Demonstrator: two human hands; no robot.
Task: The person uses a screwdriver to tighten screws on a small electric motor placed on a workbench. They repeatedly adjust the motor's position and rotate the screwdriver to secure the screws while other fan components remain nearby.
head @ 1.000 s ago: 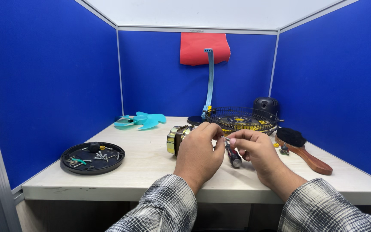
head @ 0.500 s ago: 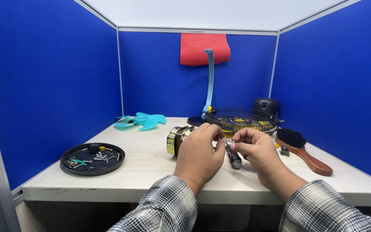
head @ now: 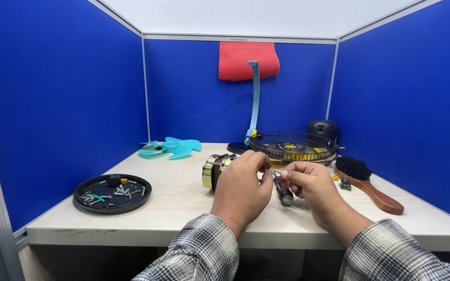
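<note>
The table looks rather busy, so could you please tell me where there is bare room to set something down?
On the table, bare patches lie between the black tray and the left hand, and behind the tray toward the teal fan blade. It is crowded around the motor, wire guard and brush.

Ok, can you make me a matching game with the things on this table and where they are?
Things:
1. fan blade
2. round black tray
3. wooden brush
4. wire fan guard

Places:
A. far right, near the right wall
B. at the back, right of the middle
C. front left, holding small screws
D. at the back, left of the middle

Pairs: 1-D, 2-C, 3-A, 4-B
</note>
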